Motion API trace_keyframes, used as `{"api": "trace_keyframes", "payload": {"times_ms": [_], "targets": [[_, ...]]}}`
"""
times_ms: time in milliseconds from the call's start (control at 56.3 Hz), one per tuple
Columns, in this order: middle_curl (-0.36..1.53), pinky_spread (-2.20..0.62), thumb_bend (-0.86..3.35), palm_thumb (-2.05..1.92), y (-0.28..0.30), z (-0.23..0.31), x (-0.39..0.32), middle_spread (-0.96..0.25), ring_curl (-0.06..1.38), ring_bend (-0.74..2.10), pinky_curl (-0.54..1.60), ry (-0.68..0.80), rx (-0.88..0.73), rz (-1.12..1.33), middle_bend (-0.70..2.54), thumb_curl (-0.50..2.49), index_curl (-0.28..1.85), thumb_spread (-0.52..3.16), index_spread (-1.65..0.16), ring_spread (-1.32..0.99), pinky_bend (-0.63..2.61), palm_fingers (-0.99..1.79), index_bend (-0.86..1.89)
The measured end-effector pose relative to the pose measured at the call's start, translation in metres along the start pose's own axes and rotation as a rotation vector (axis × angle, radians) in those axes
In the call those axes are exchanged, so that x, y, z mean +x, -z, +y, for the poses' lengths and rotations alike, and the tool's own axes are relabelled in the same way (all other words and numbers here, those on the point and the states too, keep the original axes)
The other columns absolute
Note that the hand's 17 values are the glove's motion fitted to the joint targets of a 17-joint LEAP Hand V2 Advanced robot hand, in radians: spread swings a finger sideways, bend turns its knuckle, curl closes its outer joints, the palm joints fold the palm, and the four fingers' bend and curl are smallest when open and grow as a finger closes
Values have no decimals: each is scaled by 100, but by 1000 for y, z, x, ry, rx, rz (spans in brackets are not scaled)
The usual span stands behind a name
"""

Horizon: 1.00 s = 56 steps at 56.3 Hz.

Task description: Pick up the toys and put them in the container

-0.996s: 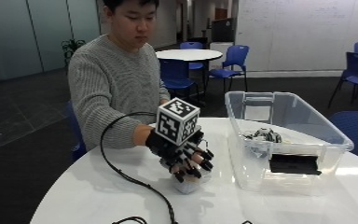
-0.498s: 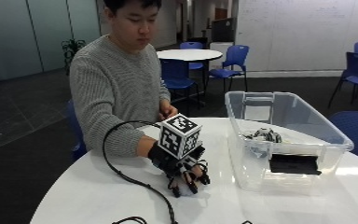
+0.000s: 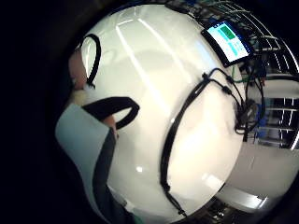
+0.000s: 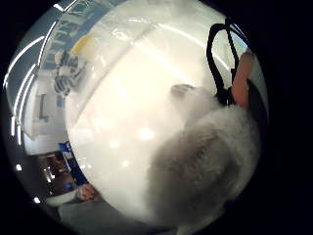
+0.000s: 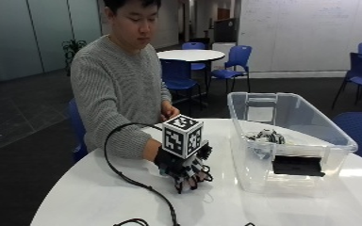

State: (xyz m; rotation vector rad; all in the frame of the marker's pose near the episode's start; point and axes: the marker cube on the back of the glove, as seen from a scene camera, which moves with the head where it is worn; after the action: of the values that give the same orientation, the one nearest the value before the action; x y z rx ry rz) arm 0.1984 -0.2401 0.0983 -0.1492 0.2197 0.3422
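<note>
My gloved right hand (image 5: 184,172) is down on the white round table (image 5: 86,202), left of the clear plastic container (image 5: 294,141). Its fingers curl downward around a fluffy white-grey plush toy (image 4: 205,161), which fills much of the thumb side palm view; in the outside view the hand hides the toy. A tuft of the plush toy (image 3: 79,96) also shows beside the palm straps in the little finger side view. Inside the container lie a striped toy (image 5: 266,136) and a flat black object (image 5: 297,165). The container (image 4: 73,58) and the striped toy (image 4: 66,76) appear across the table from the palm.
A black cable (image 5: 127,176) loops over the table from the hand toward the front edge. A tablet with a lit screen (image 3: 227,42) lies near the table's rim. Blue chairs (image 5: 234,59) and another round table (image 5: 190,55) stand behind.
The hand has dropped from just above the table down onto the plush toy, and its spread fingers have closed around it.
</note>
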Motion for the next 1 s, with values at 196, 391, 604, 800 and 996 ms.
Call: {"api": "trace_keyframes", "payload": {"times_ms": [196, 391, 604, 800, 996], "targets": [[63, -38, 14, 61, 97, -8, -10, -32, 57, 79, 45, 69, 106, -150, 77, 78, 77, 75, -25, -58, 110, 89, 80], [72, -39, 12, 60, 251, -25, -28, -31, 63, 84, 48, 135, 308, -178, 81, 88, 85, 63, -22, -62, 115, 83, 85], [80, -38, 11, 59, 269, -42, -47, -31, 69, 86, 50, 161, 302, -130, 83, 97, 91, 55, -19, -63, 119, 78, 89], [86, -37, 9, 58, 247, -69, -120, -30, 73, 86, 51, 236, 235, -207, 81, 104, 95, 51, -18, -63, 122, 72, 90], [89, -36, 7, 56, 235, -97, -223, -31, 75, 84, 52, 303, 189, -119, 76, 110, 98, 51, -17, -61, 125, 65, 89]]}}
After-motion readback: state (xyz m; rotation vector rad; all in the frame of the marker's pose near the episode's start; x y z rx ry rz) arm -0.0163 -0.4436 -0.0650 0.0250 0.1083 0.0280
